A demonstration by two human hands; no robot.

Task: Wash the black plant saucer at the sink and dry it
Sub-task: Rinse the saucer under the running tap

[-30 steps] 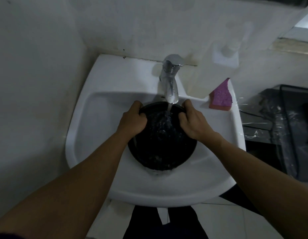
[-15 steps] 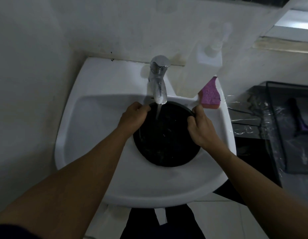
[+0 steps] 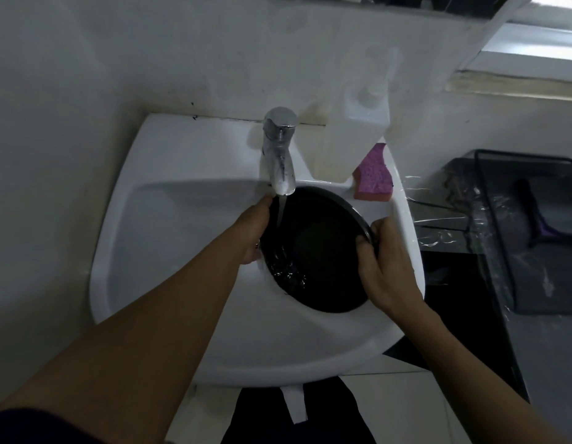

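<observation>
The round black plant saucer (image 3: 320,248) is tilted inside the white sink (image 3: 169,238), its right rim raised. Water runs from the chrome tap (image 3: 278,152) onto the saucer's left side and splashes at its lower left. My left hand (image 3: 254,230) grips the saucer's left rim, its fingers hidden behind the edge. My right hand (image 3: 385,267) holds the right rim, thumb on the inner face.
A pink sponge (image 3: 372,176) lies on the sink's back right corner beside a translucent pump bottle (image 3: 355,123). A dark counter with a black wire rack (image 3: 531,232) stands to the right. A white wall is close on the left.
The saucer has shifted to the right under the tap and tipped more, so the stream now falls on its left part. Both hands moved with it, keeping their grip.
</observation>
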